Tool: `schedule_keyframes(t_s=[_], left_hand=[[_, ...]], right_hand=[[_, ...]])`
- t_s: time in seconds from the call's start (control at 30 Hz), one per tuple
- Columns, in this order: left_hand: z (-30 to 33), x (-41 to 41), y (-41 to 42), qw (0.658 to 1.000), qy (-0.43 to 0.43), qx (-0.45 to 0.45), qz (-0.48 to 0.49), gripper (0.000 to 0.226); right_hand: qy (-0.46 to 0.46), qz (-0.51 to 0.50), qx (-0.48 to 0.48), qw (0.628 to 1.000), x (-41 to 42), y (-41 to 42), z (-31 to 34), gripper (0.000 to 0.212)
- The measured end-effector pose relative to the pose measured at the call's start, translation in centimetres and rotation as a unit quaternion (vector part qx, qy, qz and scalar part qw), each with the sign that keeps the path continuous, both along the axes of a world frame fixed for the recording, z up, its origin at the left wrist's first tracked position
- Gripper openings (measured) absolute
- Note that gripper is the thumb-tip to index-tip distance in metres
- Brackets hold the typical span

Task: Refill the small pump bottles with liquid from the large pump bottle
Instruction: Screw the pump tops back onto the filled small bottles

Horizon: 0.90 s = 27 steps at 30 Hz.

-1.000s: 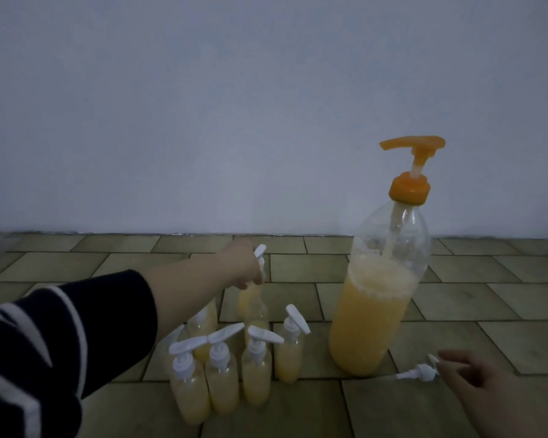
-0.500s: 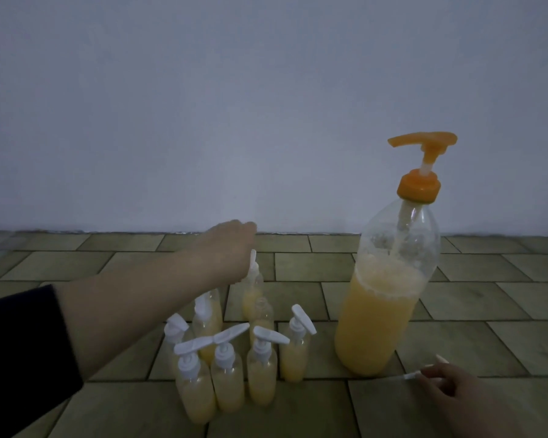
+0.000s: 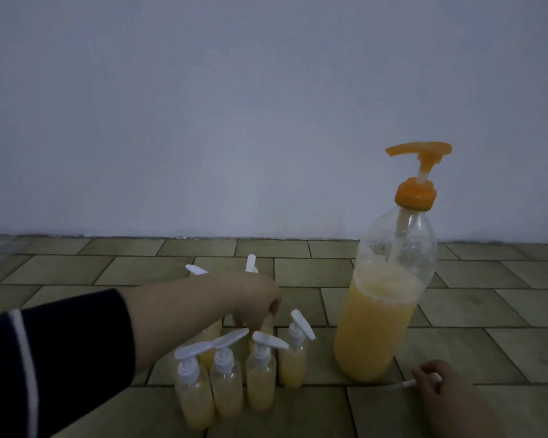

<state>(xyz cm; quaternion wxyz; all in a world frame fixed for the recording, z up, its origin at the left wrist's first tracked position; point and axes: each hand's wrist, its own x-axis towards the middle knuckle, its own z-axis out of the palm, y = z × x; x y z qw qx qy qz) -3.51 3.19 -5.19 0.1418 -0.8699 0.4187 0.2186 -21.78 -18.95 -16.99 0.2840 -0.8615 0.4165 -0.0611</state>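
**Left hand dropped into the cluster of small bottles**

Half a second earlier the left hand (image 3: 250, 298) had been at the pump of a bottle in the far row; by this moment it had come down and nearer, with its fingers curled over a bottle in the middle of the group, just behind the near row. Whether the fingers were clamped on that bottle or only touching its top could not be told, since the hand hid it. The right hand (image 3: 437, 387) had pulled slightly nearer along the tiled floor (image 3: 456, 305) and pinched a loose white pump (image 3: 407, 383), its tube pointing left.

Judged from this, one small bottle stood open without its pump, and the left hand was going for it, either to bring it under the spout or to steady it for recapping.

The small pump bottles (image 3: 260, 380) stood close together at centre-near, four in the near row showing yellowish liquid, with more behind them. The large pump bottle (image 3: 383, 314) stood upright just to their right, roughly half full, its orange pump head (image 3: 419, 150) pointing left and untouched.

The left forearm reached in from the lower left, dark striped sleeve (image 3: 51, 368) pushed up, wrist bent downward. The right hand lay low at the near right, knuckles up.
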Motion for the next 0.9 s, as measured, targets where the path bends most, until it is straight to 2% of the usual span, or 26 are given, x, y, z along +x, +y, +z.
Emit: schedule_keyframes(t_s=[0.13, 0.23, 0.3, 0.37, 0.47, 0.53, 0.57, 0.63, 0.67, 0.73, 0.8, 0.83, 0.87, 0.9], left_hand=[[-0.9, 0.2, 0.1, 1.000, 0.000, -0.020, -0.001, 0.043], [-0.2, 0.3, 0.4, 0.998, 0.025, -0.054, 0.033, 0.039], [1.3, 0.4, 1.1, 0.991, 0.048, -0.103, 0.070, 0.037], [3.1, 0.5, 2.1, 0.982, 0.034, -0.161, 0.092, 0.035], [5.8, 0.2, 4.5, 0.949, 0.029, -0.288, 0.130, 0.031], [6.7, -0.2, 6.3, 0.903, 0.050, -0.394, 0.163, 0.031], [6.9, -0.4, 7.1, 0.867, 0.073, -0.457, 0.185, 0.033], [6.7, -1.2, 8.1, 0.767, 0.139, -0.583, 0.229, 0.039], [6.5, -1.6, 8.4, 0.709, 0.176, -0.637, 0.245, 0.040], [5.9, -2.7, 8.4, 0.603, 0.241, -0.712, 0.269, 0.039], [5.1, -3.8, 7.9, 0.525, 0.301, -0.743, 0.287, 0.033], [4.6, -4.4, 7.6, 0.499, 0.325, -0.748, 0.293, 0.028], [4.2, -5.0, 7.2, 0.484, 0.344, -0.746, 0.300, 0.025], [3.9, -5.5, 6.8, 0.484, 0.352, -0.741, 0.305, 0.023]], right_hand=[[0.018, -0.006, -0.006, 1.000, 0.0, -0.2, 0.2, 0.026], [0.002, -0.009, -0.007, 1.000, -0.1, -0.2, 0.2, 0.016], [-0.007, -0.021, 0.008, 1.000, -0.3, -0.6, -0.3, 0.015], [-0.023, -0.029, 0.019, 0.999, -0.4, -0.9, -0.6, 0.016], [-0.073, -0.056, 0.065, 0.994, -0.5, -1.2, -0.1, 0.015], [-0.146, -0.086, 0.101, 0.980, -0.9, -1.7, 0.6, 0.010], [-0.190, -0.099, 0.124, 0.969, -1.0, -1.9, 1.1, 0.009], [-0.286, -0.108, 0.164, 0.938, -1.4, -2.5, 2.2, 0.013], [-0.348, -0.110, 0.204, 0.908, -1.4, -2.6, 3.1, 0.015], [-0.477, -0.084, 0.333, 0.809, -1.8, -3.2, 4.8, 0.013], [-0.549, -0.002, 0.452, 0.703, -1.4, -3.2, 7.6, 0.007], [-0.549, 0.066, 0.501, 0.666, -1.2, -2.8, 9.1, 0.013], [-0.564, 0.120, 0.465, 0.672, -1.3, -2.4, 10.4, 0.035], [-0.565, 0.094, 0.465, 0.675, -1.1, -2.8, 11.1, 0.064]])
